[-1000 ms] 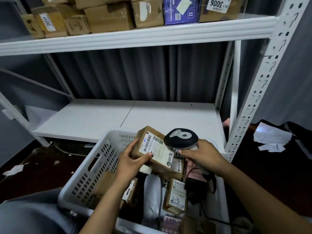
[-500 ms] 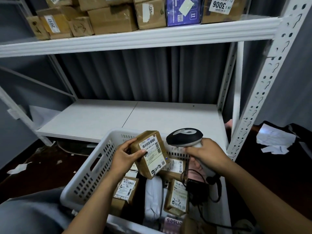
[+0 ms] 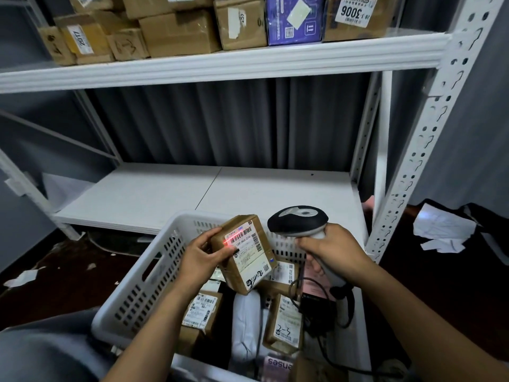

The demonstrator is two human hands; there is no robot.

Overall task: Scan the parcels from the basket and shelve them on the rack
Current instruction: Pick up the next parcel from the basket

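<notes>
My left hand (image 3: 199, 256) grips a small brown cardboard parcel (image 3: 246, 253) by its left side, white label turned up, above the white slotted basket (image 3: 143, 288). A red scan line glows across the label's barcode. My right hand (image 3: 332, 250) holds the black and grey barcode scanner (image 3: 298, 219) by its handle, head aimed left at the parcel. Its cable drops into the basket. Several more labelled parcels (image 3: 202, 310) and a white bag lie in the basket. The white lower rack shelf (image 3: 192, 193) is just beyond.
The upper shelf (image 3: 220, 64) carries several cardboard boxes and a purple box (image 3: 293, 19). A perforated white rack post (image 3: 429, 133) rises at right. White papers (image 3: 443, 230) lie on dark ground to the right, scraps on the floor at left.
The parcel has been tilted upright so its label faces the scanner, and a red scan line now shows on the barcode. The scanner has shifted slightly right of the parcel.
</notes>
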